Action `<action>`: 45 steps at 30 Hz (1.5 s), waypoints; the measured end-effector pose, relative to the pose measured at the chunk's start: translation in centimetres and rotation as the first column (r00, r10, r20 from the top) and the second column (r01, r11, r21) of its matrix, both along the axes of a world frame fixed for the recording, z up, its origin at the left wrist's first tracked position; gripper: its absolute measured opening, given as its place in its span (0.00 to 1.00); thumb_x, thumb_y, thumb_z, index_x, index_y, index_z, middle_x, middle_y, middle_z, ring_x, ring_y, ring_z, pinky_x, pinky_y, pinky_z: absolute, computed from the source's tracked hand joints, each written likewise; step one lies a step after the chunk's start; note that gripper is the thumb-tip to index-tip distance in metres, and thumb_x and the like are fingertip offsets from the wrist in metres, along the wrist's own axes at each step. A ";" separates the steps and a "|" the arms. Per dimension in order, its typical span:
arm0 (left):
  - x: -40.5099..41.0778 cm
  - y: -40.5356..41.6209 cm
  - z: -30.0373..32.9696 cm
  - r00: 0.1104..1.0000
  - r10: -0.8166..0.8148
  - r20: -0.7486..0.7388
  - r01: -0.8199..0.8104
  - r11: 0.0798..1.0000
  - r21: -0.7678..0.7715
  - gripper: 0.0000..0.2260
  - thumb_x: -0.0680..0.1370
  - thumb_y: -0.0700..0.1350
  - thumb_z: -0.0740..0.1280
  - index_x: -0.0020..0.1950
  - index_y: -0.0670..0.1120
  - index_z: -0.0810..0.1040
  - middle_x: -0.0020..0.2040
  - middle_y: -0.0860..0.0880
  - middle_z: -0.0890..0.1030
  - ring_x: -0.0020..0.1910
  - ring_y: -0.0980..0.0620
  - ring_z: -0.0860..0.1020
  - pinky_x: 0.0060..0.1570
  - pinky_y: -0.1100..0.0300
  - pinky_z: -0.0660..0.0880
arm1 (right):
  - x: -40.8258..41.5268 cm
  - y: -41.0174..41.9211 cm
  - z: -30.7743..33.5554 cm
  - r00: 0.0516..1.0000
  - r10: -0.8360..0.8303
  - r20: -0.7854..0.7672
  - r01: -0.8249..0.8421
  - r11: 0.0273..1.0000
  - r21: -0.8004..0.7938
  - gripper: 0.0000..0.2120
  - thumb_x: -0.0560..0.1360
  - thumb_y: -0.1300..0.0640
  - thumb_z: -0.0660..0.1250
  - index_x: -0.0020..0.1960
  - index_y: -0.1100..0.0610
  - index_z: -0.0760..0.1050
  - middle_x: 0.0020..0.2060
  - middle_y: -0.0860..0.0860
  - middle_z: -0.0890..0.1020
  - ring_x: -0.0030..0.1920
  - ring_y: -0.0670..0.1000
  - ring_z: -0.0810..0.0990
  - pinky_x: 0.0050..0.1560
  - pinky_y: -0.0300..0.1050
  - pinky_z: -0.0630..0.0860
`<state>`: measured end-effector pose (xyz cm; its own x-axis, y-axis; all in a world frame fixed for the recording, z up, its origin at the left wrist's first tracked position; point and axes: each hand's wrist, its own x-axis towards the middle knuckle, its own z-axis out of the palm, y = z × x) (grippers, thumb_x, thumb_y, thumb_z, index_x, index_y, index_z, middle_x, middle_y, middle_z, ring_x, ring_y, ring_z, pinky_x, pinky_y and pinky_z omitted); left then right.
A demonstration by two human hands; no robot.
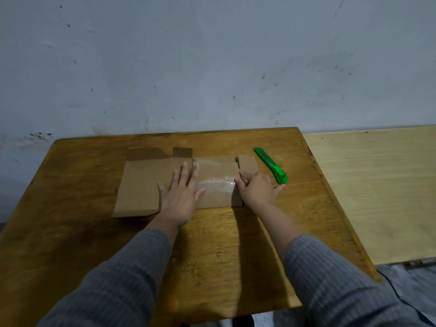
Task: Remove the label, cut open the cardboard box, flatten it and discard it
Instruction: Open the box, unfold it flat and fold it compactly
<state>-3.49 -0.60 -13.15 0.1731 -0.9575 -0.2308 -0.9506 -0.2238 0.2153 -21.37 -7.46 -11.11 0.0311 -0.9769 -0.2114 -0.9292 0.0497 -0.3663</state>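
Note:
A brown cardboard box (141, 185) lies flattened on the wooden table (70, 232), its flaps spread at the far side and right end. A strip of clear tape (215, 185) shines across its middle panel. My left hand (180, 197) presses flat on the cardboard, fingers spread, holding nothing. My right hand (256, 190) rests at the box's right edge, fingers curled and pinching the cardboard edge there. A green utility knife (271, 165) lies on the table just right of the box, a little beyond my right hand and apart from it.
A grey wall (212, 67) stands directly behind the table. A pale wooden board (377, 190) adjoins the table's right side. The table's front edge runs near my sleeves.

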 end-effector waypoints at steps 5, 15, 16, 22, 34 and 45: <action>0.0 -0.9 -0.7 0.978 -0.154 0.141 0.147 0.987 0.059 0.28 0.81 0.61 0.40 0.76 0.53 0.31 0.76 0.55 0.31 0.77 0.51 0.36 0.71 0.32 0.40 | 0.5 -0.2 -0.5 0.994 0.041 -0.105 -0.045 0.998 -0.037 0.16 0.78 0.43 0.57 0.64 0.43 0.74 0.62 0.53 0.74 0.68 0.56 0.66 0.72 0.70 0.46; -0.1 -1.3 -1.3 0.978 -0.148 0.144 0.126 0.980 0.156 0.35 0.77 0.69 0.41 0.77 0.54 0.33 0.76 0.56 0.32 0.77 0.50 0.36 0.69 0.30 0.41 | 0.1 0.3 -2.4 0.991 -0.031 0.127 0.054 0.983 -0.175 0.19 0.75 0.49 0.66 0.65 0.50 0.74 0.59 0.53 0.72 0.62 0.54 0.66 0.62 0.50 0.67; -0.1 -1.3 -1.3 0.981 -0.145 0.131 0.124 0.979 0.160 0.34 0.77 0.68 0.42 0.77 0.54 0.33 0.76 0.57 0.32 0.77 0.51 0.36 0.69 0.30 0.41 | 0.0 0.4 -2.5 0.981 -0.069 0.179 0.100 0.980 -0.172 0.18 0.75 0.49 0.67 0.63 0.52 0.76 0.59 0.53 0.71 0.62 0.54 0.66 0.64 0.51 0.67; 0.1 -1.1 -1.5 0.983 -0.149 0.104 0.134 0.981 0.142 0.35 0.77 0.69 0.41 0.77 0.55 0.34 0.76 0.58 0.32 0.77 0.52 0.35 0.69 0.29 0.44 | -0.5 0.2 -2.2 0.874 -0.332 0.355 0.362 0.932 -0.022 0.07 0.75 0.57 0.68 0.51 0.53 0.82 0.60 0.54 0.73 0.63 0.54 0.70 0.65 0.48 0.69; 0.6 -1.1 -2.0 0.984 -0.160 0.072 0.152 0.983 0.107 0.36 0.75 0.71 0.41 0.77 0.55 0.35 0.76 0.58 0.31 0.77 0.51 0.35 0.68 0.27 0.42 | 2.4 2.1 -2.0 0.845 -0.169 0.507 0.294 0.940 -0.176 0.31 0.71 0.67 0.67 0.71 0.48 0.68 0.60 0.53 0.79 0.61 0.55 0.77 0.63 0.48 0.74; 0.1 -0.8 -2.2 0.991 -0.122 0.059 0.116 0.989 0.096 0.35 0.76 0.70 0.41 0.77 0.55 0.35 0.76 0.57 0.31 0.76 0.50 0.34 0.66 0.27 0.38 | 3.2 2.2 -1.8 0.849 -0.192 0.492 0.316 0.931 -0.182 0.30 0.73 0.70 0.61 0.70 0.45 0.69 0.59 0.53 0.81 0.57 0.53 0.80 0.56 0.38 0.72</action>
